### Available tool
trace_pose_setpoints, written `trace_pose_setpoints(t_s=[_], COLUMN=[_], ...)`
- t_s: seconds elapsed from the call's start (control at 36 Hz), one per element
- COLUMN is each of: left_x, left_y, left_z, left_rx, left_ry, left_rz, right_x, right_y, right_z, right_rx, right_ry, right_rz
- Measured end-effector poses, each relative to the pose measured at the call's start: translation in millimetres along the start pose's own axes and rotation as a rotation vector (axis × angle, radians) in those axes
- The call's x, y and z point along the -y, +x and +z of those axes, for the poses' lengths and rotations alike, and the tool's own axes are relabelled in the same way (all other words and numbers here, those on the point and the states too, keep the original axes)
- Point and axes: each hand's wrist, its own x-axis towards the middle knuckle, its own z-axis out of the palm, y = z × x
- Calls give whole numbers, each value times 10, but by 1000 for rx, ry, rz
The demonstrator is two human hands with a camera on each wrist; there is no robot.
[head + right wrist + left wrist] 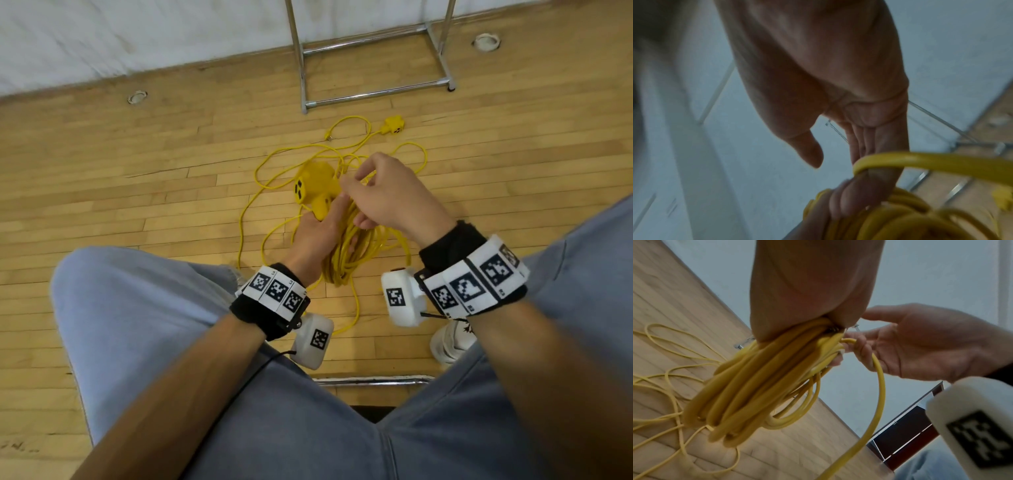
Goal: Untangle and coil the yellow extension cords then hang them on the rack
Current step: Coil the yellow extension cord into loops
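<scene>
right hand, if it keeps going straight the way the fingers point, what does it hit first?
Most likely the yellow outlet block at the top of the coil gripped by the left hand. The right hand points left toward it, already at the cords; depth is unclear.

Bare hall or gym-like indoor room, not furnished home. Evidence: narrow-strip hardwood floor (137, 192), worn, gaps between boards, running wall to wall. Round metal floor sockets (137, 97) set flush in boards, one far left, one far right (486, 41). Plain white wall (137, 34) at far edge, meeting floor directly. Chrome tube rack (373, 92) standing on floor far centre-right. Chrome chair edge (373, 380) near, under seated person. Dark red panels with white lines in left wrist view, nature unclear.
</scene>
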Motion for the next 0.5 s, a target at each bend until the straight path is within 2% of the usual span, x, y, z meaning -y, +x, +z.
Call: trace_pose_setpoints(t_s=[0.11,0.25,0.33,0.44,0.5], left_x=[96,250,321,282,210], left_y=[16,52,155,283,308], left_z=[33,74,52,-10,-37], left_rx=[-88,-124,-151,-207,-209], left_ry=[27,53,62,-49,-78], left_rz=[-15,86,57,-127,-175], right_x=[15,10,18,43,48], right_y=[-34,-77,-88,-98,-120], right_z=[22,62,104,186,219], right_rx=[11,-22,-13,0,-6], right_ry=[-220,-380,-329,-89,-29], right_rz=[-28,-11,-30,-98,-138])
